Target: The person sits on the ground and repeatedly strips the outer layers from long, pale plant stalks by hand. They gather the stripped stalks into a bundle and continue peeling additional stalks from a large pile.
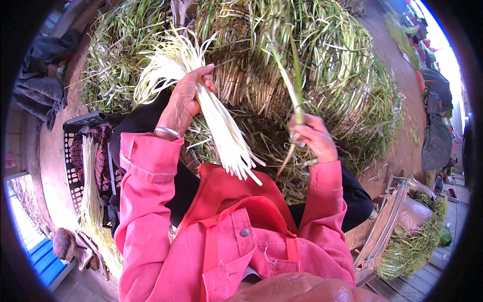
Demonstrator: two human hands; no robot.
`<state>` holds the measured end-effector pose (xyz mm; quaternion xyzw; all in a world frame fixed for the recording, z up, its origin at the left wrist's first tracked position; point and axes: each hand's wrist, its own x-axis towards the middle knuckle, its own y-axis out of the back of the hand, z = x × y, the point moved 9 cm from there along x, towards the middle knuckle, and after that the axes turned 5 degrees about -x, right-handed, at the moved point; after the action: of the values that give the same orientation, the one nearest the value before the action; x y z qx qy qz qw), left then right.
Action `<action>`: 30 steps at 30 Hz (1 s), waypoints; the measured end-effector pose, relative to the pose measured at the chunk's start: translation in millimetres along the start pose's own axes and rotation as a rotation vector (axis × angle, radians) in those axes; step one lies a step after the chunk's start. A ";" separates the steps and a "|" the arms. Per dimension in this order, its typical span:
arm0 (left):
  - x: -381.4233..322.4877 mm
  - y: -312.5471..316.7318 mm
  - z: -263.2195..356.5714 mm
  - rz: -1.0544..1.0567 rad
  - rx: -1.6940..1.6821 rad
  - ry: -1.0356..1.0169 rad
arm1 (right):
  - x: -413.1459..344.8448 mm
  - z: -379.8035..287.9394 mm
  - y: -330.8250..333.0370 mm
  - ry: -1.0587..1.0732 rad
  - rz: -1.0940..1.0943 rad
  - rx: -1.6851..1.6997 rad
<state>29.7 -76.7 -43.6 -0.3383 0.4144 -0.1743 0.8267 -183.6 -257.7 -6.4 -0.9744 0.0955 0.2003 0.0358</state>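
My left hand [192,88] is closed round a bundle of pale stalks [226,132]; their light leaves fan out above the wrist and their white ends point down over a red apron [241,188]. To the right, my right hand [311,134], somewhat blurred, grips a leafy green stalk [288,81] whose thin brownish lower end sticks out below the fingers. The two hands are apart. Beyond them lies a large heap of green leafy stalks [336,75], with a row of pale, soiled stems [260,88] facing me. Loose leaves and trimmings [256,124] lie between the heap and my lap.
At the left stands a black plastic crate [71,166] with a checked cloth [102,151] and a long bundle of pale stalks [90,181]. Dark cloth [41,90] lies at the upper left. A metal-framed folding seat [385,226] and more greens [411,253] are at the lower right.
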 end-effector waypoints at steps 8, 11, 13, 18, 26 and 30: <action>-1.5 4.0 -38.5 -0.014 0.084 0.063 | -7.7 48.1 -17.5 -0.002 0.128 -0.146; 1.2 5.7 -54.3 -0.028 0.109 0.089 | -5.5 55.5 -29.8 0.010 0.097 -0.070; 3.8 11.3 -66.1 0.008 0.108 0.132 | -2.5 55.2 -39.0 0.057 0.098 -0.088; 7.7 14.6 -101.1 -0.045 0.283 0.227 | 3.9 60.2 -57.5 0.074 0.099 -0.051; 1.0 5.3 -133.6 -0.143 0.307 0.382 | 6.3 63.8 -65.8 -0.020 0.132 -0.327; -1.7 5.5 -128.8 -0.113 0.375 0.337 | 16.0 41.2 -67.8 0.175 0.248 -0.240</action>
<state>-74.7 -125.4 -101.6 -0.1681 0.4873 -0.3480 0.7830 -171.4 -189.7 -48.4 -0.9661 0.1932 0.1277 -0.1141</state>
